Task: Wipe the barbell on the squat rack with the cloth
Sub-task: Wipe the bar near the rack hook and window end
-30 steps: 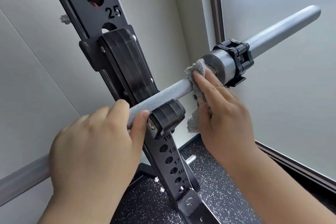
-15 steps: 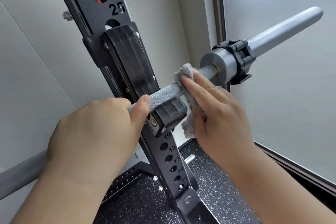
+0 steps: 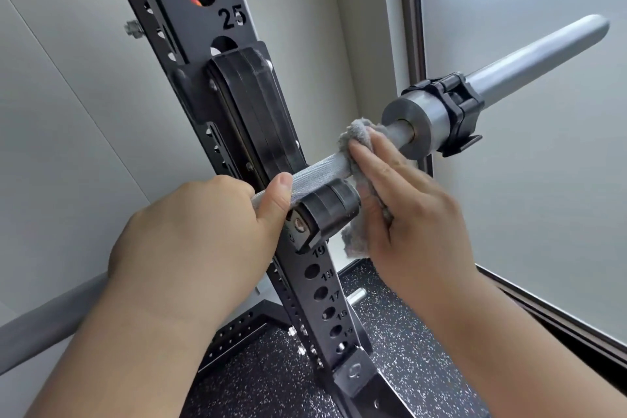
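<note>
At the far left the bar [image 3: 51, 322] came in smooth from the near edge. The left hand [image 3: 203, 234] gripped it just left of the rack [image 3: 203, 27], fingers curled over the top and thumb [image 3: 281, 188] on the knurling beside the hook [image 3: 325, 210] that carried it. Right of the hook the cloth [image 3: 359, 136] lay wrapped over the bar, its tail hanging below. The right hand [image 3: 414, 210] held it there, fingers laid across it and pressing it to the steel. Its thumb was hidden, so I could not tell how far that grip closed underneath. A short bare stretch of bar showed between cloth and collar [image 3: 417, 122], with the clamp [image 3: 451, 102] and sleeve [image 3: 536, 54] farther right. I judged the wipe to be mid-stroke on the run between hook and collar. The next move, as I read it, called for firm pressure and a slide along that run. The left hand would need to steady the bar against rolling, and the cloth to stay clear of the hook.
</note>
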`<state>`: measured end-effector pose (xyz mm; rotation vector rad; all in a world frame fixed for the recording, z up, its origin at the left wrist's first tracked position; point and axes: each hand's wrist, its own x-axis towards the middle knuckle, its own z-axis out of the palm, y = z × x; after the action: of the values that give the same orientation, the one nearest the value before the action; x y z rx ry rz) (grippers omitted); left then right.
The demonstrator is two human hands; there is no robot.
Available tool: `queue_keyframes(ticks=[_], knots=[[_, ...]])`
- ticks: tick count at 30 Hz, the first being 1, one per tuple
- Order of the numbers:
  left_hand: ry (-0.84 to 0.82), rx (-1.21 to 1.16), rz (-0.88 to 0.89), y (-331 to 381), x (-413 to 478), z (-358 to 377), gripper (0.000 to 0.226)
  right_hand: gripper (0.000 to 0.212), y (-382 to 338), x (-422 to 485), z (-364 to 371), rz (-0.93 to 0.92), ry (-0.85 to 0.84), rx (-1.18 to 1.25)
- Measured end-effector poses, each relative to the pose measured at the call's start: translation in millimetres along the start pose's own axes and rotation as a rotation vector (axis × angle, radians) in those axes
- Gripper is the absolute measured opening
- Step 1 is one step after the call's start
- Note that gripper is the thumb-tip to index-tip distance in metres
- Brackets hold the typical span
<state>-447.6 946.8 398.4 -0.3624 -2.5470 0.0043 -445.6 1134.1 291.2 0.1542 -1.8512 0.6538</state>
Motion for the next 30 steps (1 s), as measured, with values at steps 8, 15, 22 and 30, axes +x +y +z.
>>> queue_keyframes(ticks=[8, 15, 22, 30], knots=[[0.161, 0.112, 0.166, -15.2, -27.9, 12.8, 0.040, 0.056, 0.2, -3.7, -1.5, 0.023, 0.030, 0.010], [0.199, 0.128, 0.078, -9.9, -38.4, 12.5, 0.044, 0.053, 5.4, -2.2, -0.2, 0.030, 0.085, 0.007], [0.230, 0.104, 0.082, -3.3, -28.0, 5.5, 0.046, 0.046, 7.5, 1.8, 0.8, -0.067, 0.066, -0.020], [0.180, 0.228, 0.007, 1.3, -23.6, 1.3, 0.059, 0.061, 2.6, -4.0, -2.4, -0.076, -0.003, 0.004]])
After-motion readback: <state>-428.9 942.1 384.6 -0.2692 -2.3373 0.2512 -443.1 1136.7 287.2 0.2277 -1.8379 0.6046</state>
